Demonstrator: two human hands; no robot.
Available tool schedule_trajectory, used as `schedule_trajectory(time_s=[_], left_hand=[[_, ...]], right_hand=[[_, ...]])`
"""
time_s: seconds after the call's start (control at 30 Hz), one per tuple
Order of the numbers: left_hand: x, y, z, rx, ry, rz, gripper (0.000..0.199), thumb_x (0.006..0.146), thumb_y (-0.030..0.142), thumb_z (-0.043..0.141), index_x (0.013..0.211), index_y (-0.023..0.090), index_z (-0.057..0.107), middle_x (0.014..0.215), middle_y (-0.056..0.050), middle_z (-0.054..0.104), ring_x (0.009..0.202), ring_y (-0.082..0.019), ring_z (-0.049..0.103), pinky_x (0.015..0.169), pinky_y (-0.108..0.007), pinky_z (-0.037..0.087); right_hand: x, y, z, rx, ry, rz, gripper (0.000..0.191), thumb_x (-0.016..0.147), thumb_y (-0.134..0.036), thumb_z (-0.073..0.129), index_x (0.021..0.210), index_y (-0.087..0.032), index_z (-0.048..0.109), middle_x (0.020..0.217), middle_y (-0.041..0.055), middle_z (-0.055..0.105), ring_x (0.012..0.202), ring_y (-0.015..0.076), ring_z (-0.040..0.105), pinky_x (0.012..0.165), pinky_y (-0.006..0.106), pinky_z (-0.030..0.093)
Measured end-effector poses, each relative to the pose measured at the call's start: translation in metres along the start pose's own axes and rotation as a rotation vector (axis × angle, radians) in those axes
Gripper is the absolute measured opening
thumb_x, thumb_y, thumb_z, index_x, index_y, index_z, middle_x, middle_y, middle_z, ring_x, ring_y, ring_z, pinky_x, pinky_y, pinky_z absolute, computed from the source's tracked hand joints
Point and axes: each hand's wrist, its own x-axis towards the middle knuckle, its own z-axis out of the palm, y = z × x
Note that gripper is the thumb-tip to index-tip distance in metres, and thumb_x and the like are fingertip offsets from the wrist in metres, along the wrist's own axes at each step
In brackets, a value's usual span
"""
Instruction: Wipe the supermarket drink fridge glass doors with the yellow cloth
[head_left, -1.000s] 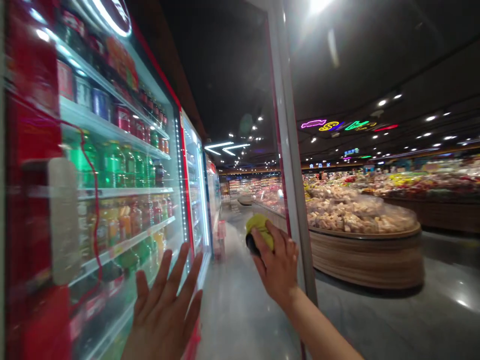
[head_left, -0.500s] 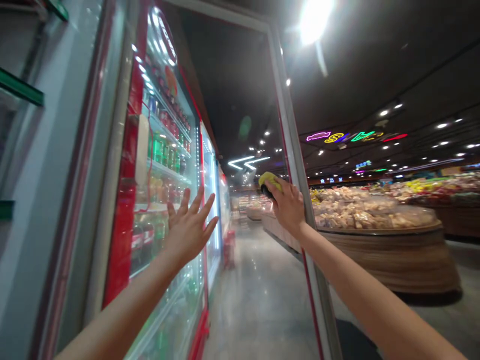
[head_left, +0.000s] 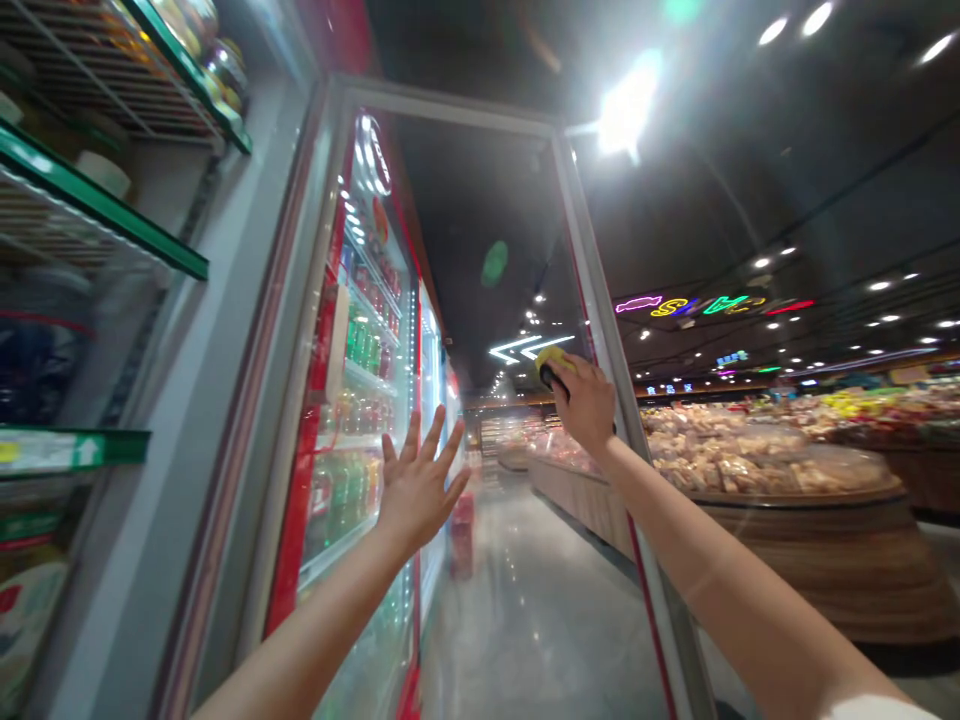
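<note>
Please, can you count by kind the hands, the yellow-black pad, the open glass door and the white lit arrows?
Hands: 2 (left hand, right hand)
Pad: 1
Glass door: 1
White arrows: 2
Total: 6

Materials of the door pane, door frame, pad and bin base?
Door pane: clear, glossy; probably glass, since the aisle shows through.
Door frame: smooth grey with soft sheen; metal or plastic.
Pad: matte yellow and black; maybe cloth or sponge.
Bin base: brown, streaky grain; wood or laminate.
</note>
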Motion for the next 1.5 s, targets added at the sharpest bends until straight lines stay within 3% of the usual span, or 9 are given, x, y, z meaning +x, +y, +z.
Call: schedule_trajectory(time_s=[0.1, 0.3, 0.53, 0.67, 0.8, 1.0, 1.17, 1.33, 1.5], left_hand=[[-0.001, 0.000, 0.001, -0.008, 0.027, 0.001, 0.062, 0.101, 0.046, 0.043, 0.159, 0.035, 0.024, 0.170, -0.004, 0.018, 0.158, -0.037, 0.008, 0.119, -0.074, 0.016], [-0.005, -0.005, -0.001, -0.041, 0.054, 0.052, 0.058, 0.102, 0.042, 0.042, 0.158, 0.032, 0.032, 0.168, -0.005, 0.024, 0.157, -0.036, 0.015, 0.120, -0.071, 0.022], [-0.021, -0.025, -0.005, 0.025, 0.075, 0.012, 0.058, 0.102, 0.037, 0.041, 0.158, 0.023, 0.033, 0.168, -0.011, 0.026, 0.157, -0.031, 0.018, 0.124, -0.062, 0.019], [-0.028, -0.034, -0.005, 0.043, 0.055, 0.014, 0.058, 0.102, 0.034, 0.043, 0.158, 0.026, 0.032, 0.169, -0.009, 0.023, 0.157, -0.032, 0.018, 0.122, -0.064, 0.022], [-0.033, -0.039, -0.003, 0.023, 0.071, 0.000, 0.057, 0.102, 0.034, 0.042, 0.158, 0.026, 0.033, 0.168, -0.009, 0.026, 0.156, -0.031, 0.020, 0.124, -0.063, 0.020], [-0.044, -0.054, -0.001, 0.021, 0.062, -0.007, 0.057, 0.101, 0.034, 0.045, 0.157, 0.030, 0.035, 0.167, -0.008, 0.028, 0.156, -0.031, 0.023, 0.122, -0.061, 0.026], [-0.046, -0.058, -0.007, -0.010, 0.022, 0.026, 0.057, 0.102, 0.035, 0.044, 0.157, 0.031, 0.034, 0.169, -0.008, 0.024, 0.156, -0.032, 0.022, 0.122, -0.061, 0.027], [-0.059, -0.063, -0.010, -0.040, 0.039, 0.004, 0.054, 0.102, 0.034, 0.042, 0.156, 0.027, 0.038, 0.167, -0.009, 0.030, 0.155, -0.030, 0.024, 0.124, -0.059, 0.025], [-0.073, -0.071, -0.006, -0.045, 0.065, 0.023, 0.056, 0.102, 0.031, 0.042, 0.157, 0.027, 0.036, 0.167, -0.008, 0.029, 0.156, -0.030, 0.022, 0.125, -0.057, 0.023]], right_hand=[[0.015, -0.024, 0.006, 0.001, 0.040, 0.119, 0.042, 0.098, -0.029, 0.048, 0.138, -0.031, 0.062, 0.149, 0.0047, 0.056, 0.126, 0.0313, 0.050, 0.094, 0.046, 0.043], [-0.020, -0.027, 0.004, 0.036, -0.168, -0.349, 0.045, 0.096, -0.023, 0.054, 0.139, -0.037, 0.059, 0.153, -0.0008, 0.053, 0.131, 0.0254, 0.048, 0.097, 0.041, 0.041], [0.034, -0.044, 0.020, 0.029, 0.010, 0.093, 0.043, 0.096, -0.022, 0.051, 0.137, -0.029, 0.062, 0.149, 0.0068, 0.056, 0.123, 0.0335, 0.051, 0.091, 0.047, 0.042], [0.003, -0.089, 0.025, 0.094, -0.088, -0.190, 0.044, 0.095, -0.024, 0.052, 0.137, -0.034, 0.060, 0.153, 0.0015, 0.053, 0.127, 0.0298, 0.049, 0.094, 0.046, 0.041], [-0.048, -0.064, 0.017, 0.136, -0.204, -0.429, 0.043, 0.088, -0.024, 0.060, 0.130, -0.034, 0.066, 0.147, 0.0002, 0.058, 0.122, 0.0258, 0.053, 0.093, 0.041, 0.041], [0.020, -0.081, 0.026, 0.059, -0.032, 0.020, 0.043, 0.089, -0.021, 0.054, 0.129, -0.028, 0.066, 0.144, 0.0055, 0.060, 0.119, 0.0314, 0.051, 0.089, 0.045, 0.042], [0.022, -0.145, 0.037, 0.119, -0.094, -0.201, 0.048, 0.090, -0.017, 0.052, 0.134, -0.033, 0.061, 0.152, 0.0010, 0.053, 0.129, 0.0289, 0.046, 0.095, 0.046, 0.038], [-0.036, -0.107, 0.025, 0.178, -0.189, -0.451, 0.038, 0.087, -0.019, 0.058, 0.120, -0.033, 0.070, 0.141, -0.0014, 0.064, 0.121, 0.0252, 0.052, 0.093, 0.042, 0.037], [0.005, -0.109, 0.033, 0.100, -0.046, -0.095, 0.038, 0.088, -0.019, 0.054, 0.120, -0.030, 0.070, 0.141, 0.0031, 0.062, 0.119, 0.0300, 0.052, 0.088, 0.044, 0.039]])
